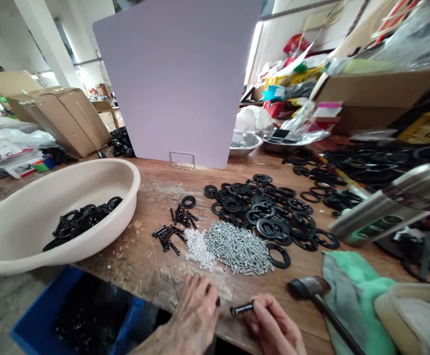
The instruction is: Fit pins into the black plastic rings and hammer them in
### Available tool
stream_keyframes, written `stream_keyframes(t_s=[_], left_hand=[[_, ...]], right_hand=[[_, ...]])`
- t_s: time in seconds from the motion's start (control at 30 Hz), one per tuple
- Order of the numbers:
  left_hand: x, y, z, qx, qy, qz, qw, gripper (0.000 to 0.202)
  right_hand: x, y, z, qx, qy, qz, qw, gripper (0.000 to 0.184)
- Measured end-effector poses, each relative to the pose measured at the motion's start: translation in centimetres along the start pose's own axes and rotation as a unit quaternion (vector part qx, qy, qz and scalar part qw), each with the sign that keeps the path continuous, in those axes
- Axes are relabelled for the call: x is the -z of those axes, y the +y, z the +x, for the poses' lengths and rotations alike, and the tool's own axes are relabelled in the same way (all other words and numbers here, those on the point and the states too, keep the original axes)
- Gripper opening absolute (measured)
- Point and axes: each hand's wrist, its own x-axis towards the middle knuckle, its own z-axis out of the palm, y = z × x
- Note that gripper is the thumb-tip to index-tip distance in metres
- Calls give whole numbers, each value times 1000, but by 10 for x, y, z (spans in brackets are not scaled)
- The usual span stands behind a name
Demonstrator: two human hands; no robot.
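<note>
The right hand (274,328) sits at the front edge of the wooden worktop (141,256), its thumb and forefinger pinched firmly on a short black bolt (241,309). The bolt's far end points toward the left hand (194,313), which lies just beside it, back upward, with its fingers (200,283) curled down. A small dark speck shows at those fingertips, but whether they hold anything is impossible to tell. The work in hand appears to be handling this single bolt; nothing is visibly fitted to it.

Just beyond the hands lie a heap of silver screws (237,249), a patch of small white pieces (199,249) and a loose group of black bolts (172,234). Black rings (266,212) are spread to their right toward the far edge. A mallet (309,288) rests near the right hand, beside a green cloth (358,305). Off the left side, a beige plastic basin (52,212) holds more black rings (82,222), and a blue crate (74,315) sits below the front corner. A steel bowl (245,143) stands by a lilac board (178,74).
</note>
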Motion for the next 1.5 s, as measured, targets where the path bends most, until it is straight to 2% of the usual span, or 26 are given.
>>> stream_keyframes(t_s=[0.07, 0.13, 0.23, 0.3, 0.53, 0.63, 0.83, 0.93, 1.0, 1.1, 1.17, 1.23, 1.3, 1.4, 1.5], left_hand=[[-5, 5, -1, 30, 4, -29, 999, 16], [-1, 6, 0, 55, 14, -59, 997, 18], [9, 2, -1, 63, 29, -83, 994, 37], [10, -2, -4, 60, 31, -85, 994, 42], [-12, -5, -3, 68, 69, -90, 991, 49], [-9, -4, -4, 56, 84, -111, 989, 45], [13, 2, -7, 36, 109, -193, 975, 46], [19, 6, -2, 54, 74, -292, 952, 42], [22, 5, 2, 75, 43, -361, 929, 28], [25, -1, 8, 85, 24, -375, 923, 15], [28, -6, 10, 71, 20, -342, 937, 13], [29, -12, 11, 45, 12, -305, 951, 12], [29, -16, 11, 19, 3, -266, 964, 12], [25, -20, 12, -2, -2, -209, 978, 13], [21, -23, 11, -18, 1, -176, 984, 12]], right_hand=[[-3, -5, -2, -4, 11, 13, 1000, 37], [-4, -7, -4, 6, 24, 20, 999, 34], [-4, -5, -6, 13, 24, 24, 999, 29], [-2, -1, -4, 13, 16, 22, 1000, 29], [1, 1, 0, 1, 22, -23, 999, 34], [-6, -4, -4, 4, 41, -63, 997, 35], [-21, -3, -1, 22, 64, -103, 992, 39], [-30, -1, 2, 26, 52, -98, 994, 38], [-36, -3, 4, 32, 38, -106, 993, 37], [-40, -11, 6, 54, -2, -158, 986, 32], [-36, -15, 9, 81, -45, -218, 971, 29], [-28, -15, 15, 126, -86, -290, 945, 25], [-19, -11, 22, 205, -112, -359, 904, 20], [-12, -2, 27, 330, -135, -439, 824, 13], [-11, 3, 27, 378, -136, -482, 779, 15]])
